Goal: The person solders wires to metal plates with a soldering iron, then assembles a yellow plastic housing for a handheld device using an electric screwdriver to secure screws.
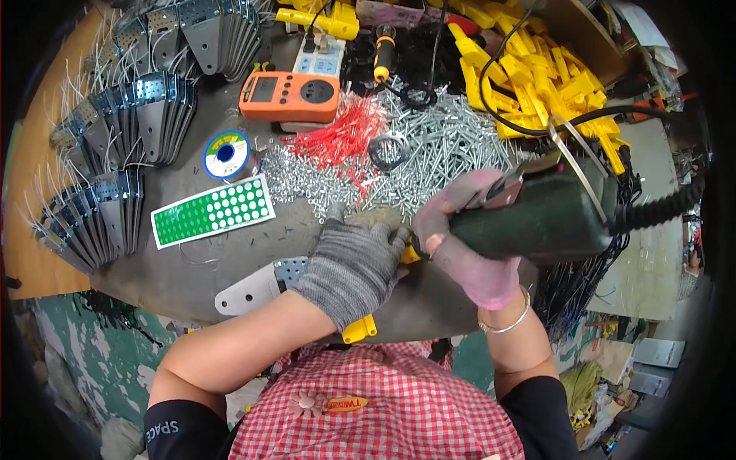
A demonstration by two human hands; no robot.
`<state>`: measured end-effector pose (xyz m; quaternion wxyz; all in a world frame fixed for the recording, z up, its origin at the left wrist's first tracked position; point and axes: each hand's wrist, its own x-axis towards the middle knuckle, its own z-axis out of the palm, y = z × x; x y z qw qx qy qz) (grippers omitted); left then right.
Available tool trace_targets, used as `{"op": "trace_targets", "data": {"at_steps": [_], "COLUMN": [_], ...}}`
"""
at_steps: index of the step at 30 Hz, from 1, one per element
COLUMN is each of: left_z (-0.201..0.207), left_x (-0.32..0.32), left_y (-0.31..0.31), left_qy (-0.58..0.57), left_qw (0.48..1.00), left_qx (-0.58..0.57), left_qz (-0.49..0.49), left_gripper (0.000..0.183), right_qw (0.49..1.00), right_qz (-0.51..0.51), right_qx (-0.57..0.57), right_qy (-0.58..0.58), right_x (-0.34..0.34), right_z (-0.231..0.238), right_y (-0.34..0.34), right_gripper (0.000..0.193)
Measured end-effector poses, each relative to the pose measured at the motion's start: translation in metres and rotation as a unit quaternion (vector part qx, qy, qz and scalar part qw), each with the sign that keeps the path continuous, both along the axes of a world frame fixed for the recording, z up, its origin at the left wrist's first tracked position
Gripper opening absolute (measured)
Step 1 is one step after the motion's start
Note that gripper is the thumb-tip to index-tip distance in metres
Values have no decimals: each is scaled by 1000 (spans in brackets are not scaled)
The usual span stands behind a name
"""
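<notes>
My left hand (349, 264), in a grey knit glove, presses down over a yellow plastic part (360, 330) and holds it. From under that palm a flat metal bracket (249, 293) sticks out to the left. My right hand (468, 245), in a pink glove, is wrapped round the dark green body of a power screwdriver (537, 218), which lies level with its front end toward my left hand. The tip of the screwdriver is hidden by my right fingers. Just beyond both hands spreads a heap of silver screws (452, 138).
Red-sleeved small parts (345, 130) lie beside the screws. Behind are an orange multimeter (287, 96), a power strip (318, 57) and a solder spool (228, 153). A green sticker sheet (215, 209) lies left, near stacked brackets (157, 115). Yellow parts (537, 69) pile up at far right.
</notes>
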<state>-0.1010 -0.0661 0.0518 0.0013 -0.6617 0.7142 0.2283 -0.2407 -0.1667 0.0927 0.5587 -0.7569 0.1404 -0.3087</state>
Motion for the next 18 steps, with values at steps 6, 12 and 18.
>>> {"op": "trace_targets", "data": {"at_steps": [6, 12, 18], "left_z": [-17, -20, -7], "left_x": [-7, -11, -9], "left_y": [2, 3, 3], "left_qy": [-25, 8, 37], "left_qw": [998, 993, 994], "left_qx": [-60, -113, -93], "left_qz": [2, 39, 45], "left_gripper": [52, 50, 45], "right_qw": [990, 990, 997], "right_qz": [-66, -114, 13], "right_qx": [99, 66, 54], "right_qy": [-71, -44, -62], "right_x": [10, -4, -16], "right_z": [-17, -14, 0], "right_y": [11, 9, 18], "right_gripper": [38, 39, 39]}}
